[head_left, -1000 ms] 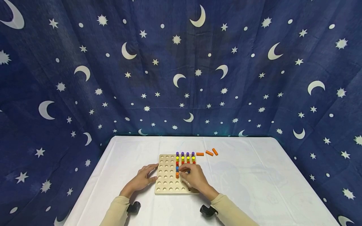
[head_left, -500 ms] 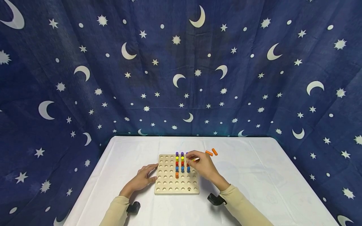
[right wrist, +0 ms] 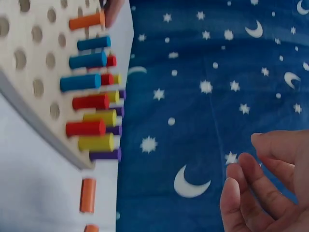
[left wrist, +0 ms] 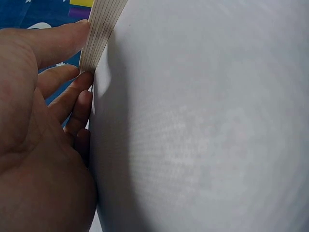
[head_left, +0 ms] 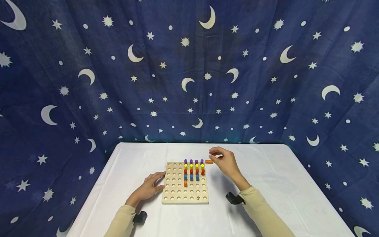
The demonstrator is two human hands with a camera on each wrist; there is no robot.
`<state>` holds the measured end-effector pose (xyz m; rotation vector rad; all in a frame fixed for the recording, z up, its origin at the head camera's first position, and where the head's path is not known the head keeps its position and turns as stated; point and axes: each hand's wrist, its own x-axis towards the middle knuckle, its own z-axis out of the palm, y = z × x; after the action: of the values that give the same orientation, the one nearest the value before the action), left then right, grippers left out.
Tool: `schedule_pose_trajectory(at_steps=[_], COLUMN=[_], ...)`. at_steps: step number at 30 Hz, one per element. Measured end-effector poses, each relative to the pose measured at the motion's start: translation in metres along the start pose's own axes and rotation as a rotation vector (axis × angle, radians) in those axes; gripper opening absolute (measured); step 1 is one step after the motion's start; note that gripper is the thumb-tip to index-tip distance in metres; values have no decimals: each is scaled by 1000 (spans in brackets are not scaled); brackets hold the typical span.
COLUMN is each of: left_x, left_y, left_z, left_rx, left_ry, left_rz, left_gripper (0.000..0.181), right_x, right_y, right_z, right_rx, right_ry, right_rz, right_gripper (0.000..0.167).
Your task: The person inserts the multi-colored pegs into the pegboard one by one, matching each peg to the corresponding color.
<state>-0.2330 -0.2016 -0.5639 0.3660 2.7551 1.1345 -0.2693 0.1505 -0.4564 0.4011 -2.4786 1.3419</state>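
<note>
A wooden pegboard (head_left: 174,191) lies on the table, with purple, yellow, red and blue pegs (head_left: 191,177) standing in rows at its right side. One orange peg (head_left: 185,183) stands nearer the front. The left hand (head_left: 149,187) rests against the board's left edge; in the left wrist view its thumb and fingertips touch the board's side (left wrist: 99,34). Beyond the far right corner, the right hand (head_left: 226,163) hovers over loose orange pegs, fingers loosely bent. One loose peg (head_left: 209,161) shows beside it; the hand hides the others. The right wrist view shows nothing between its fingers (right wrist: 258,179).
A white cloth covers the table (head_left: 251,217). Behind it hangs a dark blue curtain (head_left: 189,98) with moons and stars. In the right wrist view, a second loose orange peg (right wrist: 91,228) is cut off by the bottom edge.
My right hand has moved from over the board to the far right, above the loose orange pegs, uncovering the pegs in the board. My left hand stays at the board's edge.
</note>
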Motion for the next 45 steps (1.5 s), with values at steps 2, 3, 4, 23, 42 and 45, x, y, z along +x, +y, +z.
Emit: schedule_pose_trajectory(at_steps=[2,3,4,23,42,45], left_x=[0,0,0,-1,-1,-1], left_y=[0,0,0,1,0,0], left_z=[0,0,0,0,1,0], left_rx=[3,5,5,5,-13,-4], left_ry=[3,3,3,-7,-13,-6], left_rz=[2,3,2,-35,-3,-7], left_gripper=[61,61,61,61,61,61], right_x=[3,5,6,19,13,11], right_y=[6,9,12,78,129,131], right_z=[-4,-5,-6,-12,-3,-4], right_rx=[-5,-8,-10,-75,-157,-172], right_ry=[15,22,29,77,84,81], right_rz=[11,16,20,194,382,374], right_gripper=[15,15,15,23,24,25])
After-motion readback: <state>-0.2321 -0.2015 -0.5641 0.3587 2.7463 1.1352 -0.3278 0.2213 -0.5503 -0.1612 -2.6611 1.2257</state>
